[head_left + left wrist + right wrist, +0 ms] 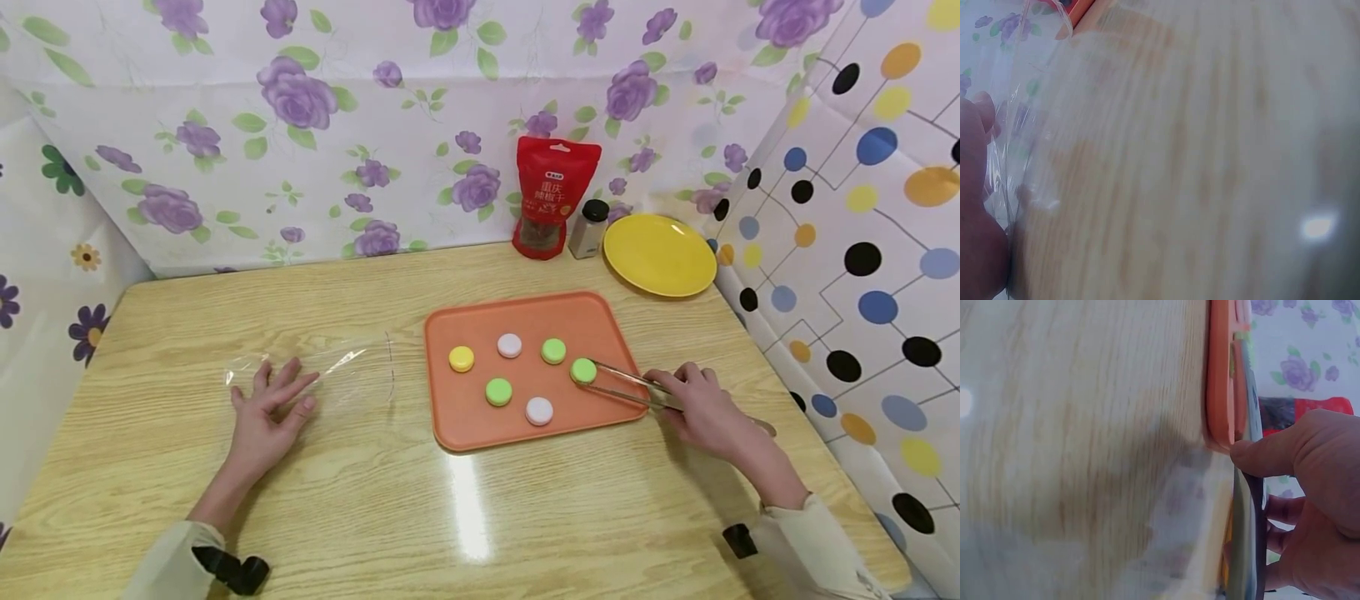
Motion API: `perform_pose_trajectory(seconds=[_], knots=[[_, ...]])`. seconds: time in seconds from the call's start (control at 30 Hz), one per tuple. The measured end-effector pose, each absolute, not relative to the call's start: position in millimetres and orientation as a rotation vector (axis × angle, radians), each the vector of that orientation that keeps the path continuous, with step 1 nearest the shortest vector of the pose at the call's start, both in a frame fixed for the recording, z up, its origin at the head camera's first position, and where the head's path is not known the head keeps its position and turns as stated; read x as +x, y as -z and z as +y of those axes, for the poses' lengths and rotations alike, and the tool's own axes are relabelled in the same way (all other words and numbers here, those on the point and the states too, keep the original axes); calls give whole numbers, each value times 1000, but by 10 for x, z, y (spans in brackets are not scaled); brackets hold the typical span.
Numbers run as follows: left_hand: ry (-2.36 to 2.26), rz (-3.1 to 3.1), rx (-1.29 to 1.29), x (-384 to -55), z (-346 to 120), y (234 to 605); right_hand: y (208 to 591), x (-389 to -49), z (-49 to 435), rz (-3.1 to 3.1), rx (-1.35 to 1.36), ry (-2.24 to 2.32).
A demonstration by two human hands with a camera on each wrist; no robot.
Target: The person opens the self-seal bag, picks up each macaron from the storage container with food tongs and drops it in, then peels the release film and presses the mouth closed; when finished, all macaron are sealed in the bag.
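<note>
My right hand (pixel 701 412) grips metal tongs (pixel 622 375), thumb on one side and fingers on the other. The tong tips lie on either side of a green macaron (pixel 583 371) at the right of the orange tray (pixel 465 440). Also on the tray are two more green macarons, a yellow macaron (pixel 461 359) and two pale macarons (pixel 539 411). Left of the tray, my left hand (pixel 266 412) has its fingers spread at a clear plastic bag (pixel 352 375). In the left wrist view the film (pixel 1013 162) stands up beside the thumb side of that hand.
Behind the tray stand a red pouch (pixel 555 179) and a small black-capped jar (pixel 589 229). A yellow plate (pixel 660 254) lies at the back right corner. Patterned cloth walls (pixel 420 125) border the wooden table (pixel 360 517) at the back and sides.
</note>
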State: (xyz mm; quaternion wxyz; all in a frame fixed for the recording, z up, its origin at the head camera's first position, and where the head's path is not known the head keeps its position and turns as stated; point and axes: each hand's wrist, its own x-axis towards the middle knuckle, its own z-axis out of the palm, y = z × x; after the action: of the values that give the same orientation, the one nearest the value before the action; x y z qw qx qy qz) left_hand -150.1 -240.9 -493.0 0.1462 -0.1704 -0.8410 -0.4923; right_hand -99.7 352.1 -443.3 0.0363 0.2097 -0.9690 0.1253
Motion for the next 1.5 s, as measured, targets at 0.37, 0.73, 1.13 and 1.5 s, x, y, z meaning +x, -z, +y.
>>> perform_pose_trajectory(seconds=[0.37, 0.73, 1.13, 1.5], knots=[[1400, -2419, -485, -1494, -2450, 4943, 4463, -988, 3453, -2929, 591, -441], [1404, -2424, -456, -1483, -2468, 4901, 4374, -1165, 3149, -2777, 796, -467], [1397, -2428, -468, -1504, -2448, 4915, 4239, -1508, 2375, -2884, 924, -527], [1396, -2440, -463, -1496, -2475, 4918, 4184, -1859, 1414, -2914, 1159, -504]])
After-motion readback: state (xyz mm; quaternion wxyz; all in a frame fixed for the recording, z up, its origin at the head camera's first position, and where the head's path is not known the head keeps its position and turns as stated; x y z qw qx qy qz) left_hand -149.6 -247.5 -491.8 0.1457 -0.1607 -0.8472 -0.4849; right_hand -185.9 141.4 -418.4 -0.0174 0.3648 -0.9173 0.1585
